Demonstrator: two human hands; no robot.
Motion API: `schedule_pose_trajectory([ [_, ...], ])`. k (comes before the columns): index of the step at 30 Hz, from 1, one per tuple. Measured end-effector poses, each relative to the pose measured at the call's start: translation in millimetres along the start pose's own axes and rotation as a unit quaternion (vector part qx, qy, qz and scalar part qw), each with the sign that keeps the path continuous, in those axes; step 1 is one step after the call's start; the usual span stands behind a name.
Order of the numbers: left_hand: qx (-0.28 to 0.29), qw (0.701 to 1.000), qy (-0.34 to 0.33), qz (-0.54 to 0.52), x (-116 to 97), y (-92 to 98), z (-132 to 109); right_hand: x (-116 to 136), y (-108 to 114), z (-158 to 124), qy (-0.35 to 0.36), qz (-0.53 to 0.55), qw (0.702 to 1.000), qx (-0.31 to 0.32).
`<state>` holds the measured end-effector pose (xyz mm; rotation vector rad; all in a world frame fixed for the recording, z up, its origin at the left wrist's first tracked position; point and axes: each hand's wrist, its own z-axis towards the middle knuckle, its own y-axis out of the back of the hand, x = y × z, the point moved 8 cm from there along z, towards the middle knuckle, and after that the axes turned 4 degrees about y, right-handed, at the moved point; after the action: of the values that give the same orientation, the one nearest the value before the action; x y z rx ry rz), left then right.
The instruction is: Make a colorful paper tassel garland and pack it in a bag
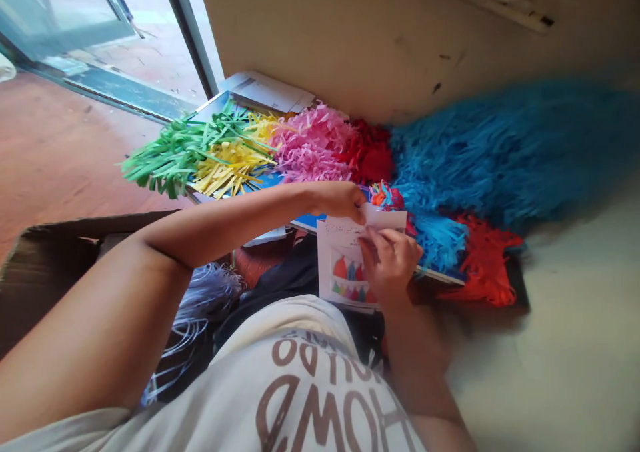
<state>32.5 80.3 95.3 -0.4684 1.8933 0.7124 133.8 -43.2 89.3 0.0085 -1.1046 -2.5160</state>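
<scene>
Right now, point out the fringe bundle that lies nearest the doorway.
The green bundle, at the picture's left end of the row; the yellow bundle and the pink bundle lie farther right.

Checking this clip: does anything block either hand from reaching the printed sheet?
Nothing visible does. The left hand and right hand both touch the sheet near its top. The nearby blue fringe lies past its right side, not between.

On my left, a brown cardboard box [37,259] is standing open — beyond it, I'm seeing a reddish floor [75,145] running to a bright doorway [155,45] with a dark post [189,35]. A beige wall [325,45] is rising ahead of me — dark marks [437,88] are spotting it.
</scene>
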Motion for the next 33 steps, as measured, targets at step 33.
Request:
schedule_pose_trajectory([
  [33,0.059,0.996,0.046,-0.047,11.4,-7.7,-9.3,15.9,16.3,16.2,0.062,0.094,0.993,-0.042],
])
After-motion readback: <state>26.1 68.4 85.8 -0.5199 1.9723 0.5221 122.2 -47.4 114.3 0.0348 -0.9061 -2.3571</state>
